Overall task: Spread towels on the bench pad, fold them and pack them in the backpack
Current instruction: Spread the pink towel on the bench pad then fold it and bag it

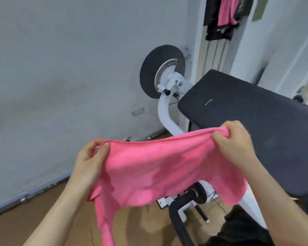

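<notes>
A pink towel [155,167] hangs stretched between my two hands in front of me. My left hand [91,157] pinches its upper left corner between thumb and fingers. My right hand [233,139] grips the upper right corner, bunched under the fingers. The towel's lower part droops toward the floor, with a long tail at the left. The dark bench pad [252,118] lies bare just beyond and to the right of my right hand. No backpack is in view.
A black weight plate [149,68] sits on the white machine frame [165,114] left of the pad. A black padded handle [181,219] curves below the towel. Pink and dark clothes [226,11] hang at top right. Grey wall at left, wooden floor [43,219] below.
</notes>
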### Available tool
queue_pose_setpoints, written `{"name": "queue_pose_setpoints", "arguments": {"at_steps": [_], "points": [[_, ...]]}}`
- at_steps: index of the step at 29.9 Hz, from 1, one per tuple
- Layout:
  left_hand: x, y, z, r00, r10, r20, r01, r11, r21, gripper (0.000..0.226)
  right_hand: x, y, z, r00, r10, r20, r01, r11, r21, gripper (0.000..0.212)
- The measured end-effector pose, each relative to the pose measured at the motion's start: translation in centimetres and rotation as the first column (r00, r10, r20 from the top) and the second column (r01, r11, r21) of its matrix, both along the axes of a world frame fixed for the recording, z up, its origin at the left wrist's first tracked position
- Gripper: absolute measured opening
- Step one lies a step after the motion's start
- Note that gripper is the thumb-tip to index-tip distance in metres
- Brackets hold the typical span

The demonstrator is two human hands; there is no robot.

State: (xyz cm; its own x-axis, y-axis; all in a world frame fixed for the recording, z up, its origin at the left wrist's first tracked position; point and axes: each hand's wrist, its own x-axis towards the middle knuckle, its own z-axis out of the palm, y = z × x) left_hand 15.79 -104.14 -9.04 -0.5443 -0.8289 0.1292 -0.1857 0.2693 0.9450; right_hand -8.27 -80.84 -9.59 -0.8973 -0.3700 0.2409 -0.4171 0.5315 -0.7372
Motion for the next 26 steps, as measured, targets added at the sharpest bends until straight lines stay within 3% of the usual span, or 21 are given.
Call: {"name": "queue_pose_setpoints", "arguments": {"at_steps": [2, 4, 7, 12, 14, 19, 26], "points": [[-1.8, -1.9, -1.2, 0.977, -0.183, 0.109, 0.186, 0.983, -0.010, 0.031, -0.4, 0.5, 0.5, 0.992, -0.069, 0.104, 0.069, 0.998, 0.003, 0.019], [-4.0, -3.9, -2.0, 0.950, -0.267, 0.161, 0.277, 0.960, -0.044, 0.038, -0.7, 1.9, 0.6, 0.976, -0.145, 0.163, 0.145, 0.989, 0.011, 0.004], [-8.8, -5.6, -1.7, 0.894, -0.363, 0.262, 0.421, 0.881, -0.217, 0.016, -1.3, 4.9, 0.1, 0.942, -0.267, 0.202, 0.262, 0.964, 0.052, 0.003], [-18.5, -6.8, -2.7, 0.758, -0.495, 0.425, 0.644, 0.668, -0.373, 0.047, -4.0, 9.5, -1.8, 0.869, -0.469, 0.159, 0.451, 0.882, 0.139, 0.004], [-23.5, -7.0, -3.8, 0.746, -0.478, 0.464, 0.661, 0.618, -0.426, 0.057, -6.4, 10.6, -3.1, 0.833, -0.540, 0.120, 0.522, 0.839, 0.153, 0.006], [-34.8, -6.1, -6.3, 0.778, -0.429, 0.459, 0.609, 0.695, -0.382, 0.037, -13.2, 11.3, -5.5, 0.748, -0.663, 0.040, 0.643, 0.738, 0.204, 0.016], [-48.2, -4.7, -5.1, 0.817, -0.447, 0.365, 0.573, 0.703, -0.421, 0.043, -19.6, 11.8, -5.0, 0.690, -0.719, -0.081, 0.706, 0.643, 0.297, 0.021]]}}
